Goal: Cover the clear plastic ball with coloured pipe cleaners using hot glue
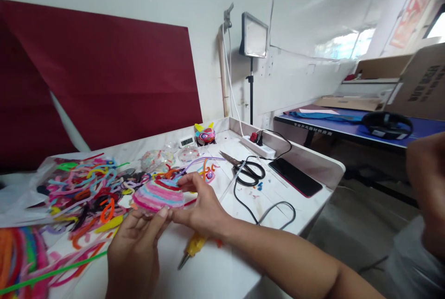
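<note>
A rounded piece covered in pipe cleaners [158, 195], striped pink, white, light blue and red, is held up over the near side of the table. My left hand [139, 243] pinches its lower edge between thumb and fingers. At its right edge, my right hand [201, 208] grips with the thumb low and the index finger curled over the top. The underside of the piece is hidden. Below my right hand lies a yellow glue gun [195, 244], its metal nozzle pointing toward me and partly covered by my forearm.
Loose pipe cleaners [86, 187] pile up at left. Scissors [248, 171], a phone [295, 177] and a power strip [259, 146] with cables lie at right. A colourful eyed ornament [206, 136] and a small digital timer [187, 142] stand behind. A blurred person's arm [429, 183] shows at the right edge.
</note>
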Demonstrator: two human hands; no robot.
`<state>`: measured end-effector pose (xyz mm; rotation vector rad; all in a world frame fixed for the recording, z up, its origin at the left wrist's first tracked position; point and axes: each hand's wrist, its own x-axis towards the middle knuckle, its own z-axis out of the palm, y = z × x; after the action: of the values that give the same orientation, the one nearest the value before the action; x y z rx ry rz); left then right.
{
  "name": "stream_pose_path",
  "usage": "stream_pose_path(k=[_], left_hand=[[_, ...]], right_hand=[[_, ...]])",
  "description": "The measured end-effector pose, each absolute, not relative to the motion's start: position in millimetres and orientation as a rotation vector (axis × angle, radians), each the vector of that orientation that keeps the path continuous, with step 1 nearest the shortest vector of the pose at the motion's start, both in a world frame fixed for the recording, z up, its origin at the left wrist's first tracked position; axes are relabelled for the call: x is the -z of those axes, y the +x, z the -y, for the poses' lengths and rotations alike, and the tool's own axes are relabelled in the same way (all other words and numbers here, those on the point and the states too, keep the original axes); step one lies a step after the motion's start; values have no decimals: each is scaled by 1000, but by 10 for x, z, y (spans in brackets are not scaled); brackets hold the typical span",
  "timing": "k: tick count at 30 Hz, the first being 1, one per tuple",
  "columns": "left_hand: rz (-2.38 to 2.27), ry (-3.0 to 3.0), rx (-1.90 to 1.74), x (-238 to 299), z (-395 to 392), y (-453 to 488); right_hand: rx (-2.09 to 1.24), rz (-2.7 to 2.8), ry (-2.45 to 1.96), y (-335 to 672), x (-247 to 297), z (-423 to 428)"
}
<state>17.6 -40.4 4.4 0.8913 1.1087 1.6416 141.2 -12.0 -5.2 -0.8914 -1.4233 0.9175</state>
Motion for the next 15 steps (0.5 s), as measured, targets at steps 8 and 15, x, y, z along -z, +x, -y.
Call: stream_pose_path(k=[8, 15], left_hand=[[-1096, 896, -1665, -60, 406, 168], [-1091, 854, -1672, -64, 397, 167]], right_hand=[[-942, 1420, -910, 1421, 47, 150], [-936, 1418, -875, 1412, 38, 173]])
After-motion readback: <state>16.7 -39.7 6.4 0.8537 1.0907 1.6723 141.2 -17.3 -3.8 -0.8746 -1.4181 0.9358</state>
